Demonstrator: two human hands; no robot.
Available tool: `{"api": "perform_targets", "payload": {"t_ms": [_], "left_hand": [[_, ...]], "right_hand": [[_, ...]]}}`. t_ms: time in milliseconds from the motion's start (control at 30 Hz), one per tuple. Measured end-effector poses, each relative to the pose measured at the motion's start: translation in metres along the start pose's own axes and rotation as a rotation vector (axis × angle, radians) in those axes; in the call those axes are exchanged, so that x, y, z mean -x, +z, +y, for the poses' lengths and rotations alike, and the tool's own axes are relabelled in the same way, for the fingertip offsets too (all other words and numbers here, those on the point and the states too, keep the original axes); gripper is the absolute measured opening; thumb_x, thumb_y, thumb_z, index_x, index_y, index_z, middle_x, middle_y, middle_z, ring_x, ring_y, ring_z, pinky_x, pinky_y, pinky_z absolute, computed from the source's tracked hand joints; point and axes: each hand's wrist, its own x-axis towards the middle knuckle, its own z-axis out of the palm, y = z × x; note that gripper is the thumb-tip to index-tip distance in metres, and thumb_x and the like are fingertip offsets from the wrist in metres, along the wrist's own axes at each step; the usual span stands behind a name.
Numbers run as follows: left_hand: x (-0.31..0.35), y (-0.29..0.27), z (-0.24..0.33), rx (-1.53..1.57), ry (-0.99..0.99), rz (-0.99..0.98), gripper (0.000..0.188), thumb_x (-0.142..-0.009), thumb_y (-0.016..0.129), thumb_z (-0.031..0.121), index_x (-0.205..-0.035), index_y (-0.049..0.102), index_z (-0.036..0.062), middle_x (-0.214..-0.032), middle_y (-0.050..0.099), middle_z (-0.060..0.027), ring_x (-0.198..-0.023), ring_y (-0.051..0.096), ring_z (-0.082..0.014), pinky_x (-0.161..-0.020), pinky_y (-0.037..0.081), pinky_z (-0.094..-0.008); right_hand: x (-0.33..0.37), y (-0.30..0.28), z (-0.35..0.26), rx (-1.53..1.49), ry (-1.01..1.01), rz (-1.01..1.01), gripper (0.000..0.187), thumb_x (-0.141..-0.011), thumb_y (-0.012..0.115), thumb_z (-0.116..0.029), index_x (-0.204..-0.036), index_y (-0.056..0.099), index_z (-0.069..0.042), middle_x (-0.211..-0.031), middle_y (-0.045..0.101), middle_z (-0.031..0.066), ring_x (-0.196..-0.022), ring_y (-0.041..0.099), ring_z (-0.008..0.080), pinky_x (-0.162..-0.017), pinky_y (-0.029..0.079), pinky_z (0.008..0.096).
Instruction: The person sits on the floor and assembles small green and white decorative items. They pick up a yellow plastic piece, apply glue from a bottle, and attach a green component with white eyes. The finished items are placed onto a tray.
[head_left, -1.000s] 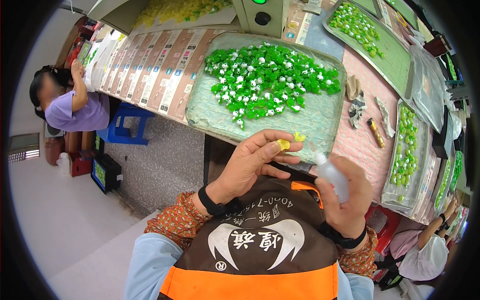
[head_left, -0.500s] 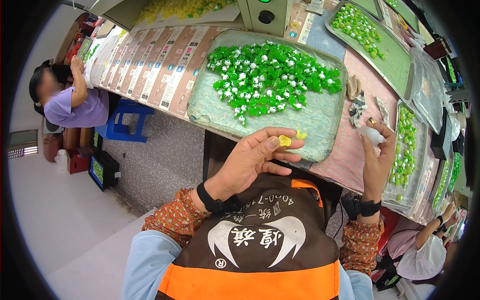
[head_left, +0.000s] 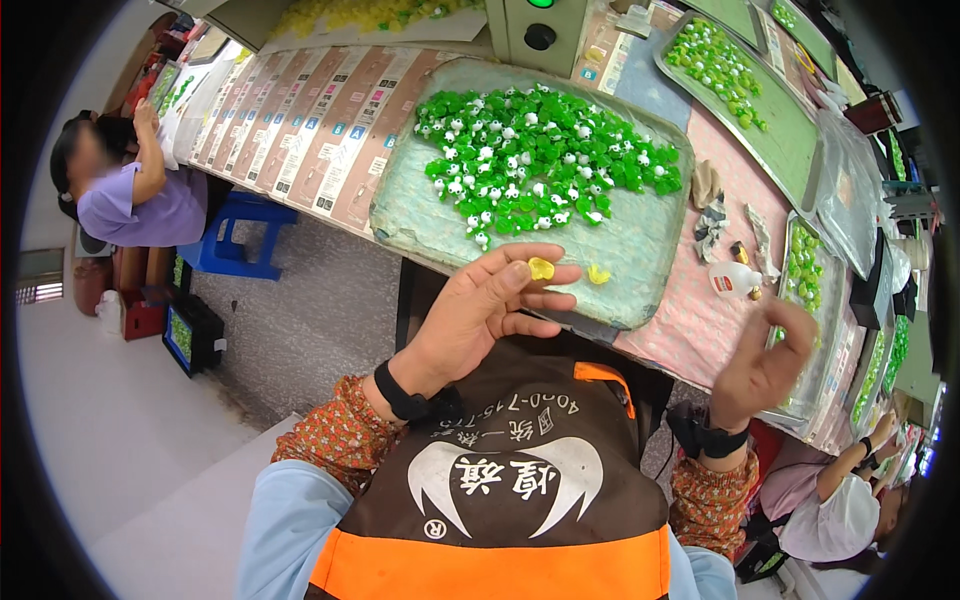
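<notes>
My left hand (head_left: 480,310) is closed at the thumb and index finger on a small yellow petal-shaped piece (head_left: 541,268), its other fingers spread loosely. Just right of those fingertips a second yellow piece (head_left: 599,274) lies on the near part of a cloth-lined tray (head_left: 420,205). A heap of small green pieces with white beads (head_left: 540,155) covers the tray's far part. My right hand (head_left: 762,355), somewhat blurred, hangs with bent, parted fingers and holds nothing I can see. Beyond it, a small white squeeze bottle (head_left: 733,279) lies on the pink cloth (head_left: 655,335).
Crumpled rags (head_left: 710,215) lie right of the tray. A tray of yellow-green pieces (head_left: 803,262) stands at the right, and another tray (head_left: 775,140) farther back. A grey machine post (head_left: 535,60) rises behind. Co-workers sit at the left (head_left: 140,195) and lower right (head_left: 830,515).
My right hand has let go of the white bottle, which now rests on the pink cloth, and has drawn nearer to me. My left hand has shifted slightly left with the yellow piece.
</notes>
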Motion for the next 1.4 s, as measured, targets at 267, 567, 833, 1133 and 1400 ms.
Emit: {"api": "perform_targets", "payload": {"t_ms": [267,567,833,1133,1400], "left_hand": [[0.003,-0.008,0.004,0.013,0.110,-0.022,0.042,-0.109,0.051,0.029,-0.143,0.051,0.0040,-0.137,0.062,-0.0181,-0.114,0.068,-0.0221,-0.089,0.062,-0.0326],[0.009,-0.020,-0.004,0.061,0.120,-0.017,0.042,-0.109,0.053,0.029,-0.142,0.052,0.0038,-0.137,0.063,-0.0168,-0.113,0.068,-0.0202,-0.089,0.062,-0.0319],[0.010,-0.011,-0.005,0.105,0.073,-0.029,0.042,-0.109,0.053,0.029,-0.144,0.052,0.0054,-0.140,0.062,-0.0149,-0.115,0.068,-0.0201,-0.091,0.061,-0.0336],[0.010,-0.004,-0.015,0.132,0.073,-0.053,0.040,-0.108,0.054,0.025,-0.144,0.051,0.0066,-0.142,0.061,-0.0137,-0.117,0.066,-0.0187,-0.093,0.060,-0.0342],[0.011,0.000,-0.018,0.150,0.100,-0.084,0.045,-0.107,0.057,0.024,-0.147,0.043,0.0086,-0.143,0.059,-0.0144,-0.116,0.066,-0.0173,-0.092,0.060,-0.0331]], "right_hand": [[-0.047,0.103,-0.028,0.051,-0.048,-0.465,0.018,-0.082,0.069,0.001,-0.099,0.066,-0.005,-0.091,0.062,0.0131,-0.089,0.058,0.0354,-0.078,0.046,0.0464],[-0.046,0.134,-0.021,0.123,0.005,-0.632,0.018,-0.083,0.069,-0.003,-0.101,0.064,-0.005,-0.095,0.064,0.0157,-0.094,0.060,0.0382,-0.080,0.049,0.0484],[-0.042,0.120,-0.022,-0.008,0.194,-0.578,0.013,-0.087,0.065,-0.001,-0.099,0.063,-0.003,-0.089,0.064,0.0147,-0.079,0.063,0.0316,-0.072,0.050,0.0420],[-0.026,0.067,-0.104,-0.301,0.071,-0.437,0.029,-0.080,0.071,0.013,-0.105,0.066,-0.001,-0.092,0.063,0.0128,-0.078,0.062,0.0256,-0.068,0.051,0.0331],[0.000,0.081,-0.116,-0.248,-0.035,-0.365,0.036,-0.078,0.076,0.012,-0.108,0.065,-0.003,-0.091,0.064,0.0133,-0.077,0.062,0.0276,-0.064,0.050,0.0354]]}}
